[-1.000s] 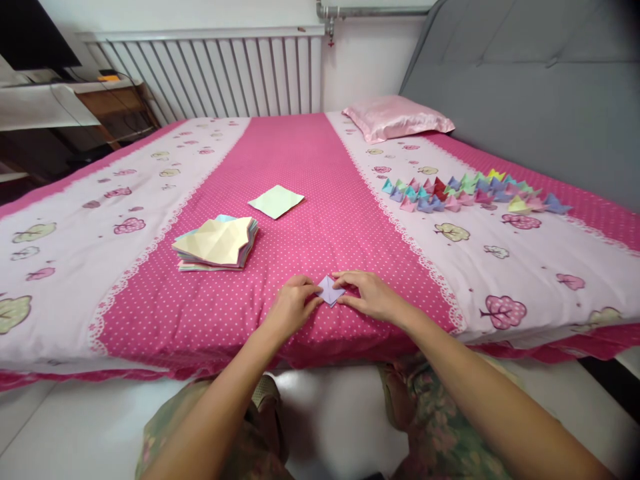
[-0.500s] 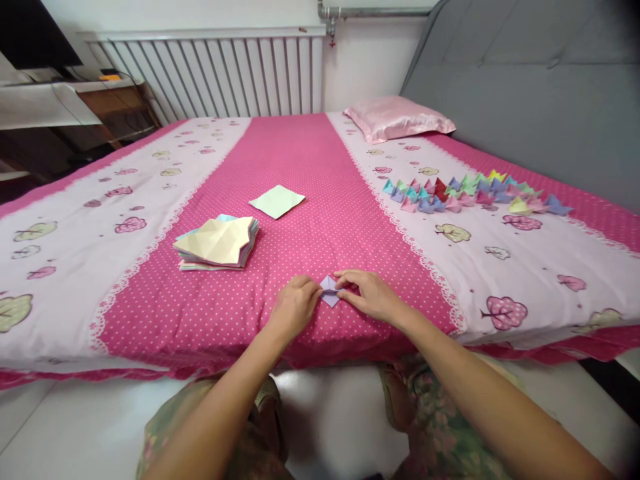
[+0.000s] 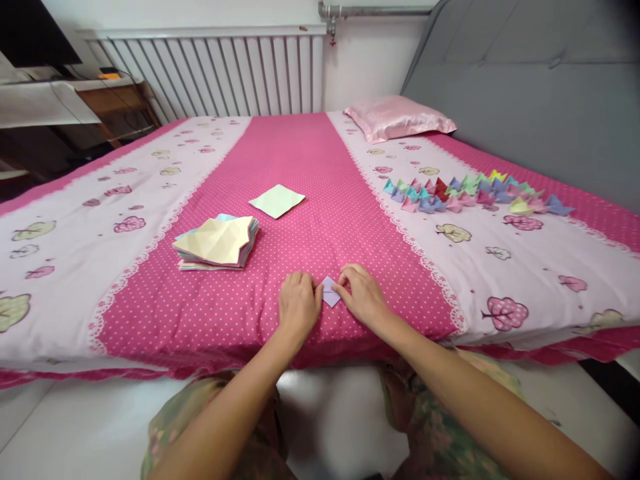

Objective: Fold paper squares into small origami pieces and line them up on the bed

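Note:
A small lavender folded paper (image 3: pixel 330 291) lies on the pink dotted bedspread (image 3: pixel 300 167) near the bed's front edge. My left hand (image 3: pixel 299 303) rests knuckles-up at its left side, fingers curled and pressing its left corner. My right hand (image 3: pixel 361 293) pinches the paper's right edge with fingertips together. Most of the paper is covered by my fingers.
A stack of creased coloured paper squares (image 3: pixel 217 243) sits to the left. A single pale green sheet (image 3: pixel 277 201) lies beyond it. Several small folded paper pieces (image 3: pixel 470 192) are lined up on the right. A pink pillow (image 3: pixel 397 118) and grey headboard (image 3: pixel 525 80) are behind.
Both hands have closed in on the lavender paper, covering more of it. The left hand shifted slightly right and flattened over its corner.

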`<state>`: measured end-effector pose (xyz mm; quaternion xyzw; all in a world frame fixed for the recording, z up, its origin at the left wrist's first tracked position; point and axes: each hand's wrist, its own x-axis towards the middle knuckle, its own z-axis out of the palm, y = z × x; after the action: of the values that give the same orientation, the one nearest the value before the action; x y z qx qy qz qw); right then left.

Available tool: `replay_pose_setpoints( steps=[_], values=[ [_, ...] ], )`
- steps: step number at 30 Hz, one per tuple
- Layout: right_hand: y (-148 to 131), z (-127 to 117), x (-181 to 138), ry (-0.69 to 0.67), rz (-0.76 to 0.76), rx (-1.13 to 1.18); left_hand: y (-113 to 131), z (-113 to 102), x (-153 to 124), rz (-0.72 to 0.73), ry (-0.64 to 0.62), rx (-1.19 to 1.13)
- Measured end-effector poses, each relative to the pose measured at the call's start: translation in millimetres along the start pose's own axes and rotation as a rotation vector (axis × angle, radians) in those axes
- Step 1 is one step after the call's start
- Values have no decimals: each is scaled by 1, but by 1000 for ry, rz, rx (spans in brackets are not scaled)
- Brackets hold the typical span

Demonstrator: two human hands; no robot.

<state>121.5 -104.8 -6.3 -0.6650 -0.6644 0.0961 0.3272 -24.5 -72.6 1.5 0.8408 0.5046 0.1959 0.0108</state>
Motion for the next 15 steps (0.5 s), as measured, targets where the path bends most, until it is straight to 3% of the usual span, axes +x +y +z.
replay_pose_setpoints(
  steps=[10, 15],
  values=[
    [2, 0, -5, -29, -31, 77, -10, -1, 1, 100, -30, -232],
    [-4, 3, -5, 3, 30, 58, -7, 1, 1, 63, -5, -280]
  ],
)
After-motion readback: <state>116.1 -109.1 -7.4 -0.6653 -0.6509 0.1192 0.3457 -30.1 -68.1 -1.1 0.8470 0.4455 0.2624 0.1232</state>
